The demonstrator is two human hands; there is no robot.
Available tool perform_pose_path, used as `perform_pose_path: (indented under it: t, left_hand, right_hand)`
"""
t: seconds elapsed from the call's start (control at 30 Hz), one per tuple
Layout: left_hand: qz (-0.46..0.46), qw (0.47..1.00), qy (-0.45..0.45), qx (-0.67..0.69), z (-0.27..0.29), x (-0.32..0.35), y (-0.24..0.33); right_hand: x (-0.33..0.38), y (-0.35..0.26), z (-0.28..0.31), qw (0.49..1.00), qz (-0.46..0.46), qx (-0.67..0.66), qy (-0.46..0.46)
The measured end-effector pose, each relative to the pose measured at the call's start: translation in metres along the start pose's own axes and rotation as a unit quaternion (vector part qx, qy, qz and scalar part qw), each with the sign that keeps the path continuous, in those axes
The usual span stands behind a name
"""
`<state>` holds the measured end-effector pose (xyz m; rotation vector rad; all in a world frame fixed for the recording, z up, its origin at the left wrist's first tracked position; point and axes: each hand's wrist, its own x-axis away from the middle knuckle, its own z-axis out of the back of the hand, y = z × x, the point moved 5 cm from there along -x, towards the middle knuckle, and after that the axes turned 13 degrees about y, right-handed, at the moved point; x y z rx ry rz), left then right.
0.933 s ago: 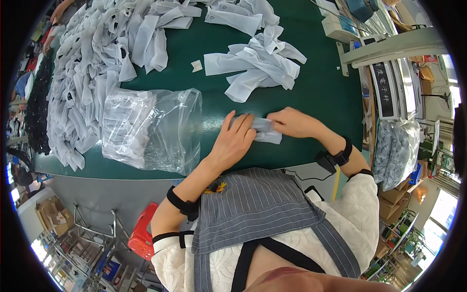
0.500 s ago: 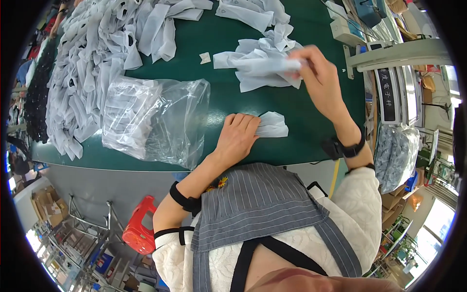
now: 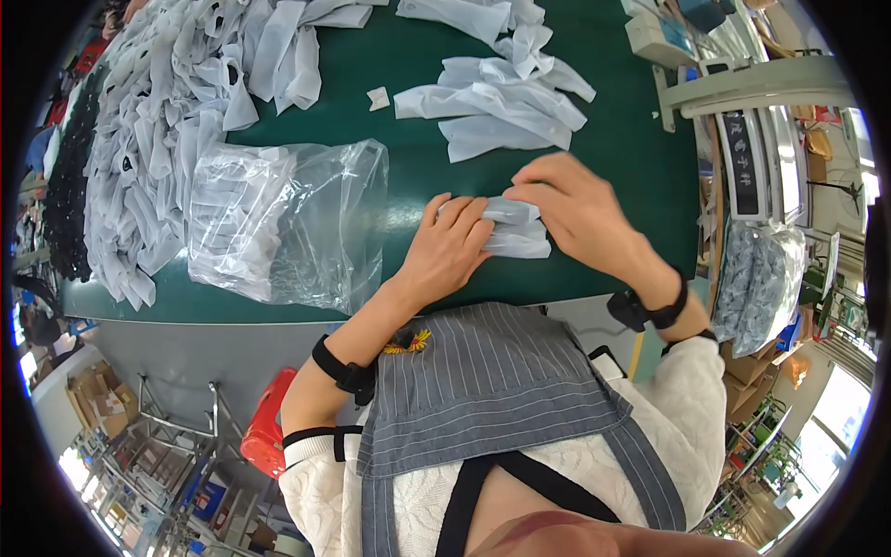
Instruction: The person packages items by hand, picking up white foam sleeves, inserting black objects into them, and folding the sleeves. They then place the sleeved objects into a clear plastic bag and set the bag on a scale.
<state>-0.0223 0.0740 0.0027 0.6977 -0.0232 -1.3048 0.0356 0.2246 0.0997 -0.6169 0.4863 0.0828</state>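
Note:
My left hand lies over a small stack of folded frosted-white strips, its fingers bent across their left end and holding them on the green table. The thumb is mostly hidden. My right hand pinches the right end of another frosted-white strip, which lies along the far side of the stack; its left end passes under my left fingers. Just beyond both hands is a loose spread of similar thin strips. Their exact kind I cannot tell.
On the left stands a large heap of frosted-white pieces. A clear plastic bag, partly filled with folded white pieces, lies between heap and hands. A small white scrap is farther off. Equipment borders the right side.
My right hand has brought a strip from the far spread toward me, down onto the stack by my left hand. My left hand stays at the stack. The view has shifted slightly.

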Motion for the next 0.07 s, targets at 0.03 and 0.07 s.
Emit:
perform_pose_path:
  t: [0.03, 0.07]
  left_hand:
    - [0.019, 0.999, 0.012, 0.047, -0.0047, 0.0062, -0.0027]
    - [0.038, 0.995, 0.023, 0.094, -0.0115, 0.012, -0.0063]
  right_hand:
    - [-0.0302, -0.0362, 0.0263, 0.997, 0.047, -0.037, 0.046]
    - [-0.0266, -0.039, 0.0256, 0.997, 0.039, -0.041, 0.049]
